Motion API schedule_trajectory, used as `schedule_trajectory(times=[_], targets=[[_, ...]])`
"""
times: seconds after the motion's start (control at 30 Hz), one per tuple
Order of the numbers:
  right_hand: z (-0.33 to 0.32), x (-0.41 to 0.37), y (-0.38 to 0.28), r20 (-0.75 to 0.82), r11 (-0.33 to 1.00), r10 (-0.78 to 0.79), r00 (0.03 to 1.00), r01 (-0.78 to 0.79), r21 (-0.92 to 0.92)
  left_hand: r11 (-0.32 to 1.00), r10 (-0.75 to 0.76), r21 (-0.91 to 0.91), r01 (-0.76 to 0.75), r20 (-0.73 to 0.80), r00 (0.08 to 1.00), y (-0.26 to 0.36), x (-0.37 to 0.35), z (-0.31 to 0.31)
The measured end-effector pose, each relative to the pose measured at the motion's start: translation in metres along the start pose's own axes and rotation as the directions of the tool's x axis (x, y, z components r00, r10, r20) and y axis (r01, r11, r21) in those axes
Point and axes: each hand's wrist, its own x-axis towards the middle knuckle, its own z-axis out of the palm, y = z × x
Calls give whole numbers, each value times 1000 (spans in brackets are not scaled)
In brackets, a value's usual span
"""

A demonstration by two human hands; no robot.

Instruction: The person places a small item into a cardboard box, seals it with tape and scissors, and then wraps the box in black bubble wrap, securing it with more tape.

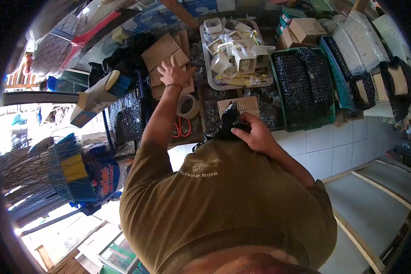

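My left hand [172, 73] reaches forward with its fingers spread over flattened cardboard pieces [162, 59] at the upper left. Close to my chest, my right hand [256, 136] is closed on a crumpled piece of black plastic wrap [227, 125]. Part of that wrap is hidden by the hand and shirt. Just beyond it lies a small flat piece of cardboard [251, 105]. A roll of tape [187, 106] and scissors with red handles [182, 128] rest below my left wrist.
A pale tray [206, 64] holds bagged white and yellow parts. To its right, a green basket [281, 119] contains black bubble-wrapped packs. Wrapped parcels [363, 41] and a cardboard box [308, 31] stand farther right. A broom [73, 169] hangs at left, near a box-covered bar [93, 98].
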Motion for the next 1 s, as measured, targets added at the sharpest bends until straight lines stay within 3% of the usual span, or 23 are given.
schedule_trajectory(times=[0.07, 0.17, 0.3, 0.47, 0.53, 0.6, 0.7, 0.8, 1.0], targets=[[-1, -1, 1, -13, 998, 38, 999, -39, -40, 989, -114, 105, 100, 135, 984, 8, 16, 14], [-3, -6, 4, 34, 1000, -30, 999, 30, -1, 991, -119, -36, 128, 202, 972, 3, 26, 26], [-7, -8, -3, 42, 999, -37, 998, 36, 18, 986, -95, -124, 113, 139, 986, -12, 28, 29], [-6, -5, 3, 64, 999, -24, 998, 23, 30, 998, -20, 62, 9, 183, 983, -21, 28, 21], [-7, -4, 2, 78, 999, -25, 997, 23, 21, 982, 48, 165, -94, 261, 964, -33, 52, 68], [-7, -4, -1, 88, 1000, -26, 996, 25, 7, 967, 103, 193, -169, 310, 945, -24, 57, 66], [-11, -3, -3, 78, 1000, -25, 997, 24, 20, 942, 261, 149, -300, 232, 937, -21, 52, 50], [-15, -5, 4, 62, 997, -31, 998, 26, 77, 965, 235, 71, -253, 199, 952, -56, 66, 74], [-18, -2, 0, 71, 997, -59, 996, 56, 45, 990, 90, -123, -70, 167, 982, -63, 38, 6]])
